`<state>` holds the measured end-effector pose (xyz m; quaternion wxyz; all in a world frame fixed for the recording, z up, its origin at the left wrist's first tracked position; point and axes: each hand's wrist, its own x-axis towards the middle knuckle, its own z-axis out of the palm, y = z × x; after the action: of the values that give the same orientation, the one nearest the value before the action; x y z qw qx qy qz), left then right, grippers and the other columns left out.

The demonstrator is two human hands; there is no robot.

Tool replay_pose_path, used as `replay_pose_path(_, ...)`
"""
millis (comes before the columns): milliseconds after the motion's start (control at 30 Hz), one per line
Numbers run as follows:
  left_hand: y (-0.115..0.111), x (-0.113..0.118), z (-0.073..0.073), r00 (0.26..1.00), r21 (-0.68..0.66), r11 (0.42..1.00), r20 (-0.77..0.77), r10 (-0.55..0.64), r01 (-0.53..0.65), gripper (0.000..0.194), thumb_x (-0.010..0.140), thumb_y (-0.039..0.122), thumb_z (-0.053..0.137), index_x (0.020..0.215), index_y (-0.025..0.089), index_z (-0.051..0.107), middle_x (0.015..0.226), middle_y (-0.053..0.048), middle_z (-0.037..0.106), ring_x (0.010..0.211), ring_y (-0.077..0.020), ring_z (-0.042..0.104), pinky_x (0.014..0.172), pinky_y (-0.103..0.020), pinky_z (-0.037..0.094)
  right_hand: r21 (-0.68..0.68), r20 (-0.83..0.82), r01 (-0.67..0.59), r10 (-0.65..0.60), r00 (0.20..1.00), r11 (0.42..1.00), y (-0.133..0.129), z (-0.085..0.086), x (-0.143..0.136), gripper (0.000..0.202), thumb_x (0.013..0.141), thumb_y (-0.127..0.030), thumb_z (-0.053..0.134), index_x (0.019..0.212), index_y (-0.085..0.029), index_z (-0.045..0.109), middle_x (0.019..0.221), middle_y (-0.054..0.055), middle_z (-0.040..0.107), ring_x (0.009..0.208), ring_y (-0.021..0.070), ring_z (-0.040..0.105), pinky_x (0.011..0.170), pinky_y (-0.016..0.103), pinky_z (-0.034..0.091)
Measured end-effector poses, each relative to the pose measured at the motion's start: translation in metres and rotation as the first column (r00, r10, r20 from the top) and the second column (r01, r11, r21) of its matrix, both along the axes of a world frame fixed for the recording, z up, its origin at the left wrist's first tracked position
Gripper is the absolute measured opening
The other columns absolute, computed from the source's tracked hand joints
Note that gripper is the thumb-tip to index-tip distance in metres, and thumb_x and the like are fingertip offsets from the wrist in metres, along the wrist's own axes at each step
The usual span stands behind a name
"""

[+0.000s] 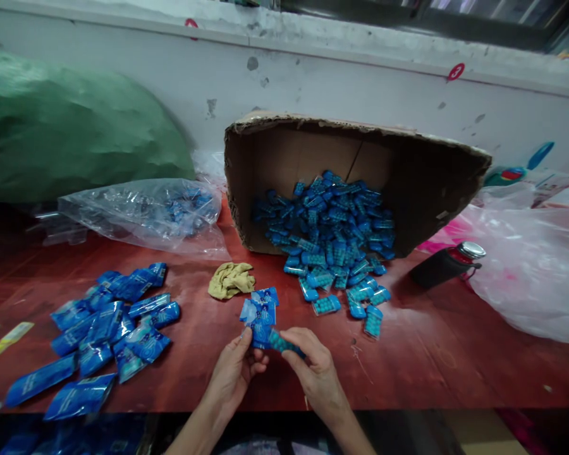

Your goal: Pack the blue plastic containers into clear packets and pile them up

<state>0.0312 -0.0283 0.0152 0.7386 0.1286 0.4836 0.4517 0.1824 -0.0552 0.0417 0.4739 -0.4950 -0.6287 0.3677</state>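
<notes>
Evidently our left hand (239,361) pinches a blue pouch (260,337); our right hand (309,355), fingers nearly together, grips a bead-filled container (279,342) against, perhaps inside, it. Red tabletop (417,363) gives room right of these fingers, its near edge beneath our forearms.

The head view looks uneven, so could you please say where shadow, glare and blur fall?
In the head view, shadow darkens the right inside of the cardboard box; there too, glare streaks the clear plastic bag, and the same view leaves lettering on the blue packets too soft to read clearly.

Packing workshop: box (308,150), heaped containers (334,218)
</notes>
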Motion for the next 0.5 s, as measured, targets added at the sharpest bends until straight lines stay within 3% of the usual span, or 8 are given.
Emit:
replay_pose_path(133,-0.0013,-0.0003,0.0006,1.000,0.017,1.000,-0.009,-0.010,0.010,0.031,0.058,0.039,0.070,0.066,0.014,0.054,0.043,0.002,0.055,0.043,-0.0113,0.056,0.039,-0.018,0.044,-0.028,-0.033,-0.026,0.025,0.999,0.999,0.0022,-0.0030,0.0043,0.023,0.079,-0.017,0.053,0.095,-0.027,0.066,0.096,0.004,0.062,0.090,0.0182,0.056,0.080,0.031,0.045)
replay_pose_path(267,-0.0011,-0.0015,0.0006,0.996,0.108,0.994,-0.074,0.042,-0.034,0.033,0.055,0.040,0.071,0.069,0.014,0.056,0.046,0.001,0.057,0.044,-0.0106,0.055,0.041,-0.020,0.045,-0.146,-0.147,0.014,-0.036,0.988,0.989,0.0047,-0.0058,0.0030,0.019,0.075,-0.022,0.058,0.092,-0.025,0.067,0.091,0.003,0.062,0.085,0.0177,0.057,0.075,0.027,0.046)
replay_pose_path(433,0.0014,-0.0037,0.0027,0.996,0.134,0.991,-0.083,0.030,-0.019,0.031,0.056,0.039,0.070,0.068,0.014,0.056,0.048,0.001,0.058,0.045,-0.0115,0.055,0.042,-0.021,0.045,-0.412,-0.228,0.018,-0.122,0.966,0.911,0.0058,-0.0101,-0.0001,0.030,0.073,-0.033,0.057,0.100,-0.019,0.063,0.085,0.003,0.064,0.059,0.0131,0.054,0.044,0.020,0.042)
replay_pose_path(500,0.0021,-0.0049,0.0039,0.999,0.136,0.991,-0.050,0.017,-0.010,0.030,0.056,0.038,0.070,0.067,0.014,0.056,0.048,0.001,0.057,0.046,-0.0118,0.055,0.041,-0.021,0.045,-0.405,-0.234,0.004,-0.108,0.966,0.914,0.0065,-0.0092,0.0000,0.030,0.073,-0.032,0.058,0.099,-0.019,0.063,0.086,0.003,0.064,0.061,0.0133,0.054,0.047,0.020,0.044)
